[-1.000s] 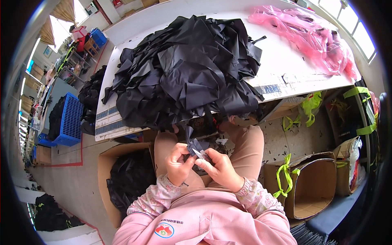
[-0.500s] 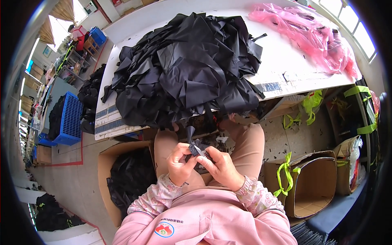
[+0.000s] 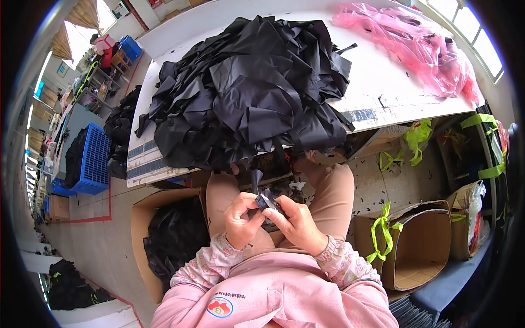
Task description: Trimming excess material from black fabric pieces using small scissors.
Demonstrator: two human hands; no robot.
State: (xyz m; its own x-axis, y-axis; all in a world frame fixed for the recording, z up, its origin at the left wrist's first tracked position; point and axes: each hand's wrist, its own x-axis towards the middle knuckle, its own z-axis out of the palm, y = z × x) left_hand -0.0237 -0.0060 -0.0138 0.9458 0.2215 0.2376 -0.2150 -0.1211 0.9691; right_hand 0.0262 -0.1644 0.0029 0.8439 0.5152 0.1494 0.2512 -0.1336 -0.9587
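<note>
Above my lap, both hands pinch a small black fabric piece (image 3: 264,199) between fingers and thumbs. My left hand (image 3: 241,220) is closed on its left end, and a narrow strip of it sticks up past the fingers. My right hand (image 3: 298,224) grips the other side, thumb on top. Part of the piece is hidden by the fingertips. Beyond the hands, a large heap of black fabric pieces (image 3: 257,93) covers much of the white table (image 3: 377,71) and hangs over its near edge.
A cardboard box (image 3: 143,240) holding black fabric stands at my left, and an open cardboard box (image 3: 418,254) with a green tie (image 3: 381,235) at my right. Pink plastic sheeting (image 3: 410,46) lies on the table's far right. A blue crate (image 3: 94,164) stands further left. Black scraps litter the floor.
The small black piece has turned slightly between my fingers and its face shows more broadly. Both hands stay in nearly the same place.
</note>
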